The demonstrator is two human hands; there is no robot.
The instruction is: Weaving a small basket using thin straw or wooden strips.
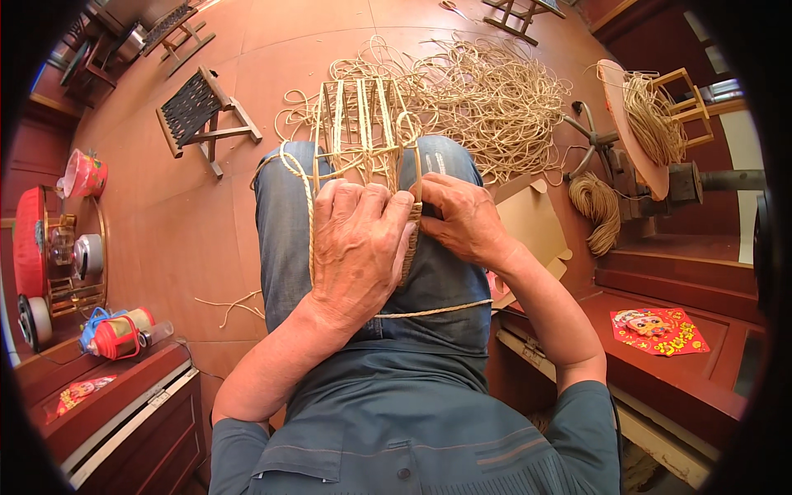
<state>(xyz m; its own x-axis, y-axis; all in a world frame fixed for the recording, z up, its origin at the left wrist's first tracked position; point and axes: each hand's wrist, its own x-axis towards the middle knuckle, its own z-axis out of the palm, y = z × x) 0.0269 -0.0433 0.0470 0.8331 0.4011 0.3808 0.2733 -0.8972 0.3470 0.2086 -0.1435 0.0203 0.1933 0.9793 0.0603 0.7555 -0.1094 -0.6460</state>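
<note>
A wire basket frame (323, 124) rests across my lap, with pale cords strung lengthwise over it. My left hand (356, 235) lies over its near part, fingers curled round the frame and the cords. At the right side bar, tightly wrapped in brown cord (409, 262), my right hand (462, 216) pinches with bent fingers; its fingertips are partly hidden, so what they grip cannot be made out. A twisted pale rope (310, 214) hangs down along the left of my left hand. Another strand (433, 312) crosses my thighs.
Beyond my knees spreads a tangled heap of cord (495, 103). A folding stool (202, 115) stands at left. Cord skeins (594, 210) hang at right beside a metal-legged stand. An open cardboard box (532, 227) sits by my right knee. Red cabinets (660, 363) flank me.
</note>
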